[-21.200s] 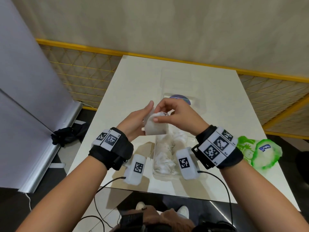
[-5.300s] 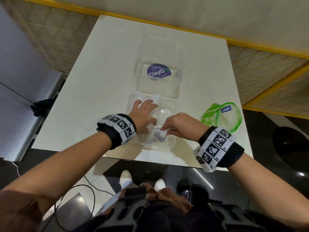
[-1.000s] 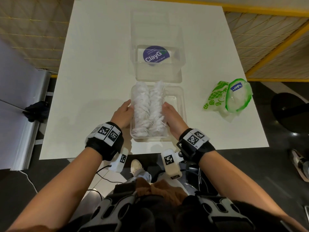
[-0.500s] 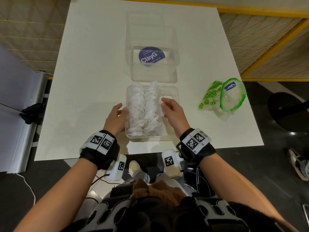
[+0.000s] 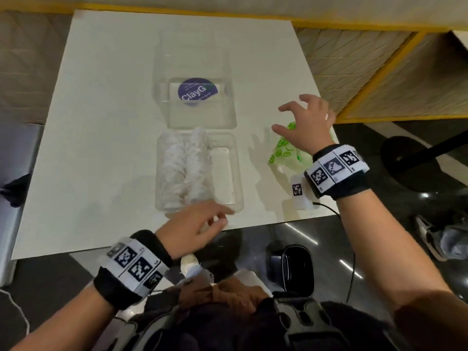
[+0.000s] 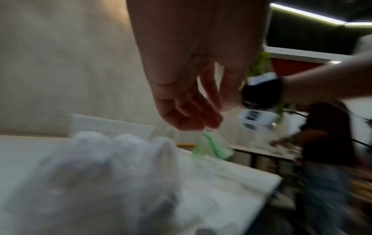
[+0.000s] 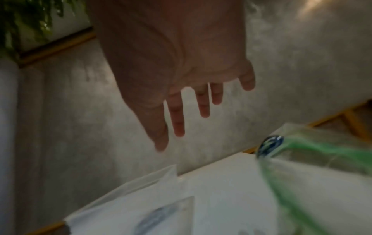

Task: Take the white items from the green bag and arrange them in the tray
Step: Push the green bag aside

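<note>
A clear plastic tray (image 5: 231, 173) lies near the table's front edge, with two rows of white items (image 5: 184, 163) filling its left side and bare room on its right. The green bag (image 5: 286, 153) lies to the tray's right, blurred in the right wrist view (image 7: 314, 160). My right hand (image 5: 301, 117) hovers over the bag with fingers spread, holding nothing (image 7: 181, 111). My left hand (image 5: 202, 224) hangs at the tray's front rim, fingers loosely bent and empty (image 6: 193, 117); the white items (image 6: 96, 182) lie below it.
The tray's hinged clear lid (image 5: 195, 79) with a purple ClayG sticker lies open behind it. The white table (image 5: 101, 122) ends just in front of the tray and right of the bag. Yellow-framed mesh panels (image 5: 379, 79) border the table. A person sits at another table (image 6: 326, 143).
Both hands have let go of the tray's sides. My right hand has swung right and now hovers over the green bag; my left hand has drawn back to the tray's front rim.
</note>
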Action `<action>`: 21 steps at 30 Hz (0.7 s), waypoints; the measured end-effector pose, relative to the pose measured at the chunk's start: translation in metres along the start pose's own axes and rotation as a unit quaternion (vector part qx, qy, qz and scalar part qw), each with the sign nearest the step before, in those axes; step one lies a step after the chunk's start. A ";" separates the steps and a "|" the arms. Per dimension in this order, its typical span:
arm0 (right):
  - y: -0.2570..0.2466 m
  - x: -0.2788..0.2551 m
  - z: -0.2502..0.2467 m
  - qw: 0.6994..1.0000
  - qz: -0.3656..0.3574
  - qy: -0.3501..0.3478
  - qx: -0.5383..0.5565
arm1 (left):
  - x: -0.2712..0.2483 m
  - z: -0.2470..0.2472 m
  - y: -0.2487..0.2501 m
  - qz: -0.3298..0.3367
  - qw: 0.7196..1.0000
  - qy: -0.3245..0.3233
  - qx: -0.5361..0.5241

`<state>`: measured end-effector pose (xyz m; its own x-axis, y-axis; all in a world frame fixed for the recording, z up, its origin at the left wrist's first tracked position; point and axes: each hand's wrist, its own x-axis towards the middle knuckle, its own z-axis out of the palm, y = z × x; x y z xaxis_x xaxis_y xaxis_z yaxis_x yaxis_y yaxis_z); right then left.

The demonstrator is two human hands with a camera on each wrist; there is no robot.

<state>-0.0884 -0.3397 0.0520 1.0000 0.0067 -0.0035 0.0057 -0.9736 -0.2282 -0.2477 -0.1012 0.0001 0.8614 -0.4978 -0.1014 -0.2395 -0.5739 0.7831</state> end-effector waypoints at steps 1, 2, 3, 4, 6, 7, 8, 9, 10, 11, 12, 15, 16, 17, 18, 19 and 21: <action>0.009 0.006 -0.004 0.998 0.008 -0.037 -0.040 | -0.006 0.017 0.002 0.008 0.997 -0.078 0.026; 0.018 0.011 -0.005 0.995 0.013 -0.067 -0.069 | -0.012 0.036 -0.002 -0.004 0.989 -0.141 0.042; 0.027 0.016 -0.004 0.991 0.016 -0.094 -0.089 | -0.017 0.053 -0.008 -0.024 0.982 -0.181 0.048; 0.035 0.020 0.000 0.987 0.017 -0.122 -0.101 | -0.023 0.070 -0.016 -0.055 0.975 -0.207 0.056; 0.050 0.023 0.013 0.976 0.014 -0.186 -0.110 | -0.032 0.096 -0.029 -0.143 0.962 -0.216 0.088; 0.056 0.024 0.022 0.971 0.007 -0.212 -0.114 | -0.036 0.107 -0.037 -0.194 0.949 -0.222 0.114; 0.062 0.025 0.031 0.966 0.001 -0.232 -0.115 | -0.040 0.117 -0.045 -0.238 0.936 -0.224 0.127; 0.068 0.026 0.039 0.962 -0.004 -0.248 -0.115 | -0.045 0.129 -0.052 -0.268 0.928 -0.227 0.125; 0.073 0.026 0.049 0.959 -0.011 -0.258 -0.118 | -0.050 0.139 -0.056 -0.293 0.921 -0.227 0.116; 0.078 0.025 0.056 0.957 -0.025 -0.260 -0.126 | -0.055 0.150 -0.060 -0.315 0.916 -0.222 0.108; 0.082 0.023 0.063 0.957 -0.044 -0.254 -0.136 | -0.060 0.161 -0.060 -0.342 0.910 -0.211 0.105; 0.091 0.007 0.064 0.971 -0.079 -0.213 -0.074 | -0.081 0.195 -0.059 -0.417 0.887 -0.179 0.087; 0.095 -0.002 0.060 0.978 -0.085 -0.189 -0.037 | -0.090 0.208 -0.058 -0.440 0.876 -0.183 0.075; 0.099 -0.014 0.054 0.984 -0.083 -0.156 -0.001 | -0.099 0.222 -0.056 -0.462 0.863 -0.194 0.057; 0.104 -0.028 0.047 0.990 -0.075 -0.117 0.036 | -0.108 0.235 -0.055 -0.484 0.850 -0.206 0.033; 0.110 -0.045 0.040 0.992 -0.068 -0.081 0.074 | -0.116 0.246 -0.053 -0.503 0.837 -0.213 0.017; 0.128 -0.086 0.031 0.987 -0.063 -0.050 0.140 | -0.127 0.258 -0.047 -0.519 0.827 -0.218 -0.005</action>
<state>-0.1734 -0.4575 -0.0068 0.9858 0.1601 -0.0499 0.1152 -0.8627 -0.4925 -0.4618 -0.1787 -0.1825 0.3566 0.0708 -0.9316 0.5333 -0.8341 0.1408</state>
